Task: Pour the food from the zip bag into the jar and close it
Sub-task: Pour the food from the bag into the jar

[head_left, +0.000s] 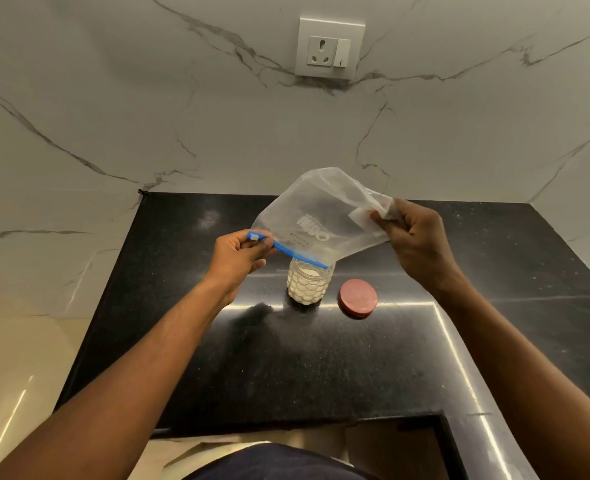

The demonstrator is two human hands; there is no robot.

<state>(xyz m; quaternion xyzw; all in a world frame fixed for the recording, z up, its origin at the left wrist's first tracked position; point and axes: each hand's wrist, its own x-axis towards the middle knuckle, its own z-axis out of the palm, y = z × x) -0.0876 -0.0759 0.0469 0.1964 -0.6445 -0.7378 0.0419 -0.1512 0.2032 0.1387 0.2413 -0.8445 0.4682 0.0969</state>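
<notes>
We hold the clear zip bag [321, 216] upside down in the air above the dark speckled counter [321, 368]. Our left hand [240, 258] pinches the blue zip strip [286, 251] at its left end, thumb and fingers closed on it just beside the small pale slider [254, 237]. Our right hand [415, 237] grips the bag's closed bottom corner, bunching the plastic between thumb and fingers, higher and further right than the left hand. The bag slants down from that raised corner towards its mouth, and the right end of the blue strip sits right over the jar's opening; we cannot tell whether it touches the rim. The bag looks nearly empty, with printed lettering reading upside down on its side.

The jar [308, 284] stands upright on the counter, just below the bag's mouth and between our two forearms. It is clear, with a bubbled pattern on its wall, and it is filled with white food [306, 289] almost to the neck. It has no lid on. The red round lid [358, 297] lies flat on the counter just to the right of the jar, not touching it.

On the far marble wall [113, 116], above the counter, sits a white socket with a switch [329, 48].
</notes>
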